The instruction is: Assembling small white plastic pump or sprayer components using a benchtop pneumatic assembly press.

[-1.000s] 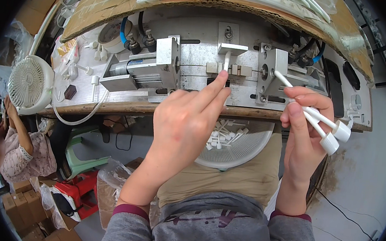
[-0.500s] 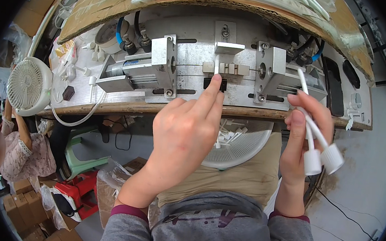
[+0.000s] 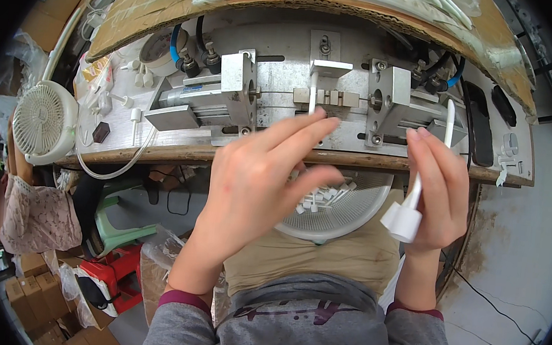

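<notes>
My left hand is slightly blurred in front of the metal jig, its fingers stretched out and the thumb apart. Nothing is held in it. Its fingertips are near a white tube that stands in a slot of the small metal block. My right hand is closed round white plastic tubes with caps. One cap shows below the fingers, and a tube end sticks up past them. How many it holds is partly hidden.
Metal cylinder units flank the block, one left and one right. A white mesh basket with small white parts is at my lap. A white fan stands left; a dark phone lies right. Another person's sleeve appears far left.
My left index finger has drawn back from the white tube in the block, and the hand has spread. My right hand has turned, swinging the caps inward to the left.
</notes>
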Action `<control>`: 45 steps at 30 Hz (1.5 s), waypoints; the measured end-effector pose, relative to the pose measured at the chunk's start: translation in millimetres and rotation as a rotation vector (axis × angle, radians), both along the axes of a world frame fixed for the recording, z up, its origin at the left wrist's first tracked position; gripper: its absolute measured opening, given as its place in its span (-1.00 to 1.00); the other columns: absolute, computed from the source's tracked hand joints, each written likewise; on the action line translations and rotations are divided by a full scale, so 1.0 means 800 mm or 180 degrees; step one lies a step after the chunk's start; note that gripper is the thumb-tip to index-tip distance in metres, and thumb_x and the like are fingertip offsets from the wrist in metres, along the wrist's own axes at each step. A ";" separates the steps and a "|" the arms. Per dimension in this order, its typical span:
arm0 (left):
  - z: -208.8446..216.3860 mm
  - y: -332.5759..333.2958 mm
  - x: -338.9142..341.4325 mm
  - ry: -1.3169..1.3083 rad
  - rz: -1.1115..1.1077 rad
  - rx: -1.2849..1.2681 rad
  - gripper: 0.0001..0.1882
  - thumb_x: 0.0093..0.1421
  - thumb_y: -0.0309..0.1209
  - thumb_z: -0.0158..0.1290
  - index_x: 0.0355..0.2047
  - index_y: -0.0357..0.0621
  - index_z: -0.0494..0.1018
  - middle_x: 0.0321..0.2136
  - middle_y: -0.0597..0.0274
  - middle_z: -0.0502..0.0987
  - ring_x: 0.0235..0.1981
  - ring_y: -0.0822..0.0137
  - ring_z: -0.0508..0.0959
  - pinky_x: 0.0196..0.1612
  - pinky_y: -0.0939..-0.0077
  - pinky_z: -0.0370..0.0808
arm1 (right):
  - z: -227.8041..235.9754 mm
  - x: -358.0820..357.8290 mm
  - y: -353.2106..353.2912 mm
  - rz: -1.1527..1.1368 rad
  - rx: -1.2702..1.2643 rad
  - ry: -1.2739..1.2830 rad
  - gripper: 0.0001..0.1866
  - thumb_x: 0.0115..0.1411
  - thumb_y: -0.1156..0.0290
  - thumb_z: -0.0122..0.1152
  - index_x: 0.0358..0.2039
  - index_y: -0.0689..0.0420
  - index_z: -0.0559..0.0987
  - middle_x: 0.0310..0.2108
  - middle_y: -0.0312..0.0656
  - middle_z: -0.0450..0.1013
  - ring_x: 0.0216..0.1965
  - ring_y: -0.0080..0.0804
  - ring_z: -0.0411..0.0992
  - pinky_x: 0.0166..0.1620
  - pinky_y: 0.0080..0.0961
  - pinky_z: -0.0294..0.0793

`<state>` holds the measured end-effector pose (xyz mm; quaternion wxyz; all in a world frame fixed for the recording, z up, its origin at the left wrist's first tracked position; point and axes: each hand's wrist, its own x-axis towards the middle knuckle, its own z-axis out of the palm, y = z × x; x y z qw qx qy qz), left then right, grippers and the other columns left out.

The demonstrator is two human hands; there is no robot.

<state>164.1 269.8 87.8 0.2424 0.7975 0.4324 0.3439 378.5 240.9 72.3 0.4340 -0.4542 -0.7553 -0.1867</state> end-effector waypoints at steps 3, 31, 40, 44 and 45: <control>0.027 -0.024 0.004 -0.0997 -0.0484 -0.0494 -0.44 -0.23 -0.39 0.48 -0.13 -0.16 0.64 -0.21 0.10 0.66 -0.44 0.33 0.63 -0.34 0.51 0.56 | 0.001 -0.012 0.002 0.0072 -0.0026 -0.0267 -0.54 -0.13 0.55 0.25 -0.12 0.38 0.65 -0.18 0.05 0.54 -0.38 -0.23 0.51 -0.40 -0.47 0.50; -0.011 0.015 -0.008 0.1293 0.0037 0.1065 -0.69 -0.03 -0.38 0.34 -0.23 -0.13 0.63 -0.04 0.27 0.63 -0.59 0.34 0.52 -0.45 0.53 0.48 | -0.017 -0.015 0.002 0.0964 -0.0680 0.1485 -0.67 0.15 0.79 0.19 -0.07 0.30 0.42 -0.05 0.27 0.51 -0.17 -0.15 0.61 -0.19 -0.38 0.66; 0.014 -0.027 -0.008 -0.0836 -0.0928 -0.0070 -0.45 -0.20 -0.47 0.44 -0.10 -0.25 0.63 -0.20 0.08 0.65 -0.30 0.25 0.65 -0.27 0.44 0.61 | -0.005 -0.032 -0.008 0.0515 -0.0588 0.0358 -0.66 0.07 0.75 0.29 -0.09 0.33 0.55 -0.10 0.13 0.57 -0.15 -0.12 0.62 -0.12 -0.43 0.64; 0.003 -0.025 -0.015 -0.0525 -0.0324 0.0475 -0.52 -0.18 -0.54 0.42 -0.15 -0.24 0.64 -0.26 0.11 0.64 -0.30 0.24 0.65 -0.27 0.46 0.61 | -0.004 -0.035 0.007 0.0653 -0.0522 0.1013 -0.54 0.06 0.70 0.32 0.02 0.37 0.52 -0.04 0.15 0.55 -0.03 -0.06 0.57 -0.01 -0.36 0.59; 0.000 -0.023 -0.015 -0.0337 -0.0144 0.0544 -0.55 -0.16 -0.58 0.40 -0.16 -0.22 0.65 -0.24 0.12 0.63 -0.28 0.25 0.64 -0.25 0.47 0.61 | -0.003 -0.036 0.007 0.0683 -0.0564 0.1300 -0.51 0.06 0.69 0.33 0.06 0.38 0.51 -0.02 0.15 0.54 0.02 -0.05 0.55 0.04 -0.34 0.58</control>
